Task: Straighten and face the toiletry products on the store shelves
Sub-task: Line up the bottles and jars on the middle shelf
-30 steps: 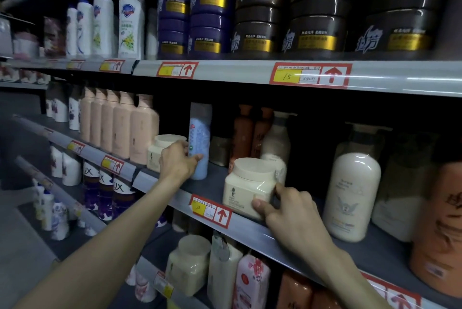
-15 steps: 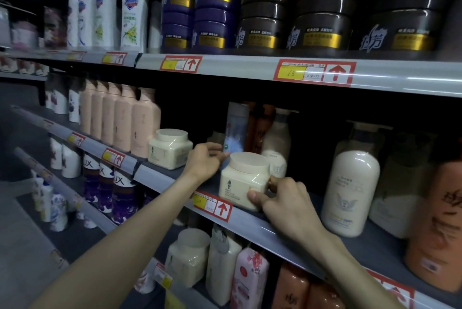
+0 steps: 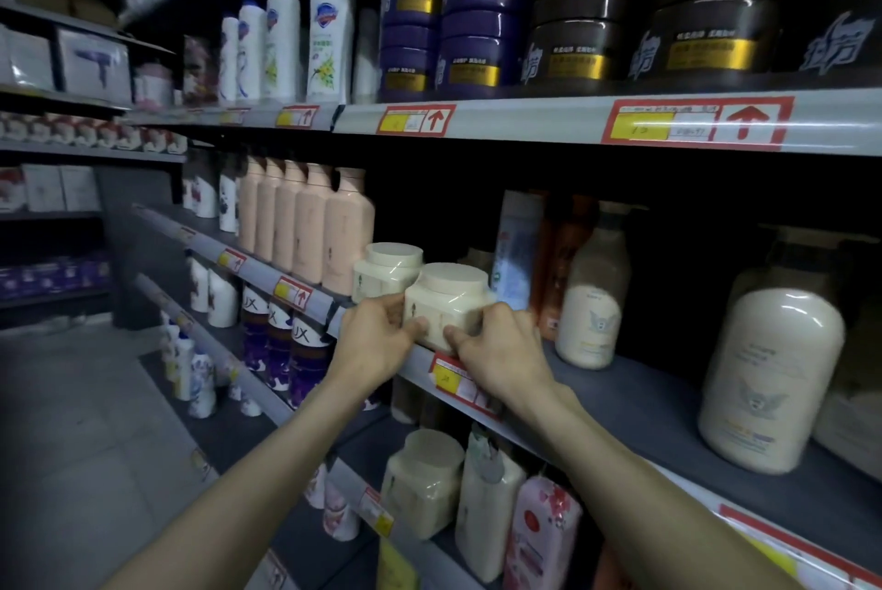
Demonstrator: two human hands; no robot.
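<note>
Here, a squat cream jar [image 3: 446, 303] with a round flat lid stands upright at the front edge of the middle shelf [image 3: 635, 393], its long axis vertical and lid up. It is turned so that a vertical corner faces roughly toward the viewer, with two faintly printed sides showing. Both hands clasp its lower half: the left hand [image 3: 377, 341] has its thumb pressed on the front and its fingers curled round the left side, and the right hand [image 3: 496, 350] mirrors it on the right side. A red price tag [image 3: 453, 379] sits on the shelf rail just under the right hand. Half a second ago only the right hand held this jar, while the left was reaching to a tall blue-and-white bottle [image 3: 518, 250]; that bottle now stands free behind the jar. A second cream jar [image 3: 386, 269], then well apart to the left, now sits just behind and left of the held one, beside a row of pink bottles [image 3: 334, 226].
</note>
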